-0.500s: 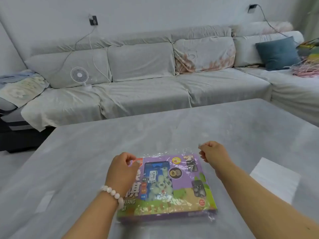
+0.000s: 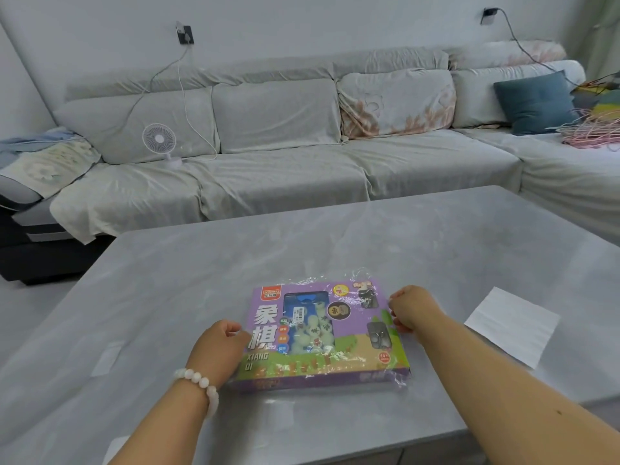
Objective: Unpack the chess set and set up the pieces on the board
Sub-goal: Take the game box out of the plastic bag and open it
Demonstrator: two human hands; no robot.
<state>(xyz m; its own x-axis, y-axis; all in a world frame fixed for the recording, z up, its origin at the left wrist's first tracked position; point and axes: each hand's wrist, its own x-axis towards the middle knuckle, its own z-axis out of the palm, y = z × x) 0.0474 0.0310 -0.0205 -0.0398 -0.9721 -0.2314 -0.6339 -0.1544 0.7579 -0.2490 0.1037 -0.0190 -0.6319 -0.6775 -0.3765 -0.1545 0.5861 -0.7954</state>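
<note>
Grey table (image 2: 302, 236) carries the chess box (image 2: 322, 333), sealed in plastic wrap (image 2: 362, 275). Left hand (image 2: 219, 350) at its left edge, right hand (image 2: 414, 308) at its right, fingers curled, apparently pinching film. Risk: a hard tear could jolt the box and scatter pieces.

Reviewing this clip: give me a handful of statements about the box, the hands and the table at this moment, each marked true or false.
1. The chess set box lies flat on the table, in clear plastic wrap. True.
2. The left hand is at the box's left edge. True.
3. The right hand rests on the white sheet. False: it is at the box's right edge; the sheet lies apart, further right.
4. Pieces stand set up on a board. False: no board is out; pieces show only through the box window.
5. The left wrist wears a white bead bracelet. True.
</note>
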